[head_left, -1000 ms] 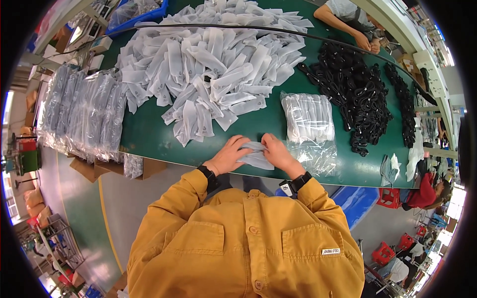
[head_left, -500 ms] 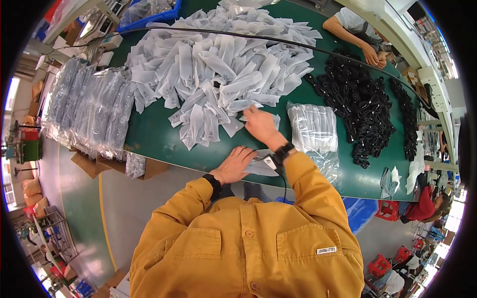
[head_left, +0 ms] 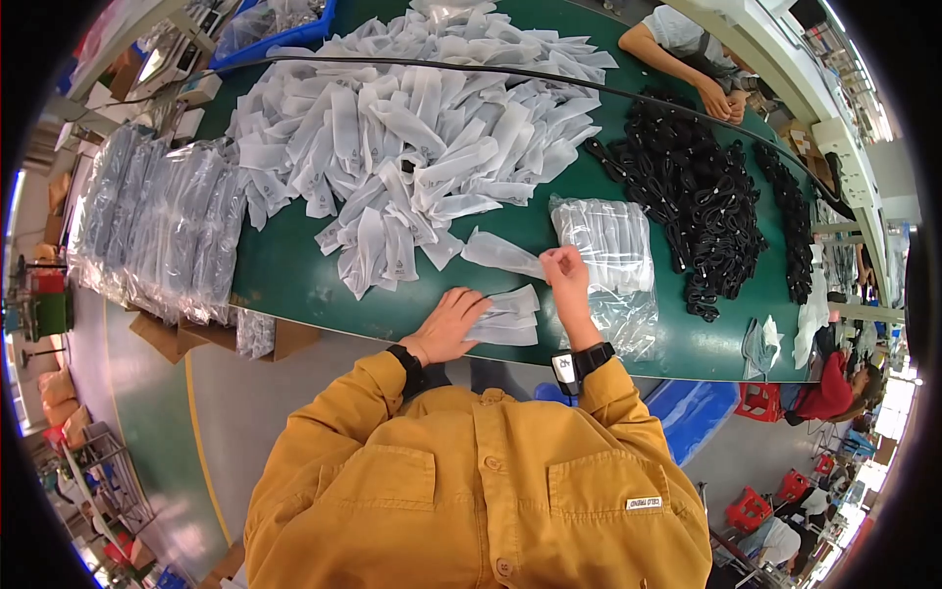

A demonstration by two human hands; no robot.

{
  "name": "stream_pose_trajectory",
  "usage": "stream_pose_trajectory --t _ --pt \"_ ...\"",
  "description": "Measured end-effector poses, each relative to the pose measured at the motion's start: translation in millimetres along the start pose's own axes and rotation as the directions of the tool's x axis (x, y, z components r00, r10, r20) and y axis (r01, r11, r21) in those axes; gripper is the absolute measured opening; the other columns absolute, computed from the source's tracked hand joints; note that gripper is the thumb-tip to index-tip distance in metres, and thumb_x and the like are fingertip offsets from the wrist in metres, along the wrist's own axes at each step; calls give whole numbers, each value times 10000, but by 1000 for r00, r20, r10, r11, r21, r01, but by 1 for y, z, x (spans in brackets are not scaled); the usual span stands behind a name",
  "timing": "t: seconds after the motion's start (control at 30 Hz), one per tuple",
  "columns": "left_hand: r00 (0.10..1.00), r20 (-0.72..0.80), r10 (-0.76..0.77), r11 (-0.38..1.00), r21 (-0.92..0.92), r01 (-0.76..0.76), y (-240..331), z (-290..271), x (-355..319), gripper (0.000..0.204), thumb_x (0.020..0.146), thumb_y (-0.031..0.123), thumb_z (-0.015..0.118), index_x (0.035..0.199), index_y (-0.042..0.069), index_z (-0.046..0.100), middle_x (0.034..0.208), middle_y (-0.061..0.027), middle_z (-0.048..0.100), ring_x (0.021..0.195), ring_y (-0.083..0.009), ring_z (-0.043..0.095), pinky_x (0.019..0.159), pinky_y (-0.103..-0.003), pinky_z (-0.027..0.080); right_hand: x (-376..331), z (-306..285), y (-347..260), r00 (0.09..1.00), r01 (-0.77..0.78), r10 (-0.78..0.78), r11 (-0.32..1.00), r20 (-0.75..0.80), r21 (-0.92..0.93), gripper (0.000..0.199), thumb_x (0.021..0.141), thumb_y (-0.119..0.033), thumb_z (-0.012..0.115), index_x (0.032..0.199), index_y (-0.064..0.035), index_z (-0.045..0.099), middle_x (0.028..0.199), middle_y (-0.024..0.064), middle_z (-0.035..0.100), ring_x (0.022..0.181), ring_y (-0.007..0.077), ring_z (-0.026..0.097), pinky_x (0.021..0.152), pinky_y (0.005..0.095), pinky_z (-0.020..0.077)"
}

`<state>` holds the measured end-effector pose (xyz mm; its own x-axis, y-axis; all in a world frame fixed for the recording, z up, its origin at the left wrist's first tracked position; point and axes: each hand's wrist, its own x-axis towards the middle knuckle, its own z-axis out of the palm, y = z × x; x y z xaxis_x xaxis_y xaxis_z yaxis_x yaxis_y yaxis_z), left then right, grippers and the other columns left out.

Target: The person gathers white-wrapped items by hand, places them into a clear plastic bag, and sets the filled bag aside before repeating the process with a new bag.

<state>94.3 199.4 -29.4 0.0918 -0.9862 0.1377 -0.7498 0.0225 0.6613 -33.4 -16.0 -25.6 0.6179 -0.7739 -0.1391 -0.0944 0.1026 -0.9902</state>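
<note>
Near the table's front edge, my left hand [head_left: 451,324] lies flat, its fingertips on the left end of a few frosted plastic pouches [head_left: 510,316] laid side by side. My right hand [head_left: 566,275] is closed in a pinch on the right end of another frosted pouch [head_left: 498,252], whose far end points at the big heap. That heap of pouches [head_left: 422,128], whitish and see-through, spreads over the middle of the green table [head_left: 363,312]. Just right of my right hand sits a clear bag packed with pouches [head_left: 605,240].
Bundled black cables [head_left: 702,196] pile up at the right. Filled clear bags [head_left: 162,216] stand in rows at the left. A black cord [head_left: 442,65] crosses above the table. At the far right are another person's hands [head_left: 724,103]; a blue bin [head_left: 270,34] stands far left.
My right hand has moved right and toward me, drawing one pouch away from the heap's edge. My left hand has shifted slightly left, still down by the small group of pouches.
</note>
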Motion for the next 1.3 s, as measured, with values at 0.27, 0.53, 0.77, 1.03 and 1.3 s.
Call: stream_pose_trajectory --t 0.27,0.53,0.77,1.03,1.3 --pt "999 23 23 1000 5 -23 -1 -1 1 728 634 137 772 1289 51 469 1253 -153 438 1194 -380 387 1028 -468 361 0 17 -12 942 313 -288 559 175 -768 200 785 -29 675 926 -15 533 874 130 606 726 295 591 638 403 466" --pt "992 -84 92 991 105 -83 2 -27 11 650 590 155 780 1196 97 551 1283 -175 421 1249 -399 348 1091 -532 278 -4 12 1 806 501 -97 636 583 -587 261 753 -21 634 1005 -35 566 959 152 593 857 376 607 716 468 488" --pt "999 32 28 1000 -11 -27 -8 -5 0 646 585 155 772 1193 117 555 1307 -183 406 1328 -415 284 1135 -552 215 36 48 -54 705 614 -112 589 700 -525 246 747 -2 628 982 -43 566 969 125 593 828 359 609 714 431 496" --pt "996 87 22 995 92 -30 4 -11 6 750 595 156 777 1275 95 467 1315 -163 413 1331 -388 293 1160 -549 169 81 141 -31 727 687 -257 302 637 -662 332 753 -46 624 1075 -84 552 1012 146 584 864 376 624 704 453 516" --pt "996 86 -29 1000 8 28 5 -18 7 838 608 154 770 1343 43 384 1341 -143 410 1324 -341 321 1163 -522 182 46 47 -37 935 212 -147 961 323 -177 302 812 -68 683 1086 -66 555 976 61 607 727 175 629 645 286 515"
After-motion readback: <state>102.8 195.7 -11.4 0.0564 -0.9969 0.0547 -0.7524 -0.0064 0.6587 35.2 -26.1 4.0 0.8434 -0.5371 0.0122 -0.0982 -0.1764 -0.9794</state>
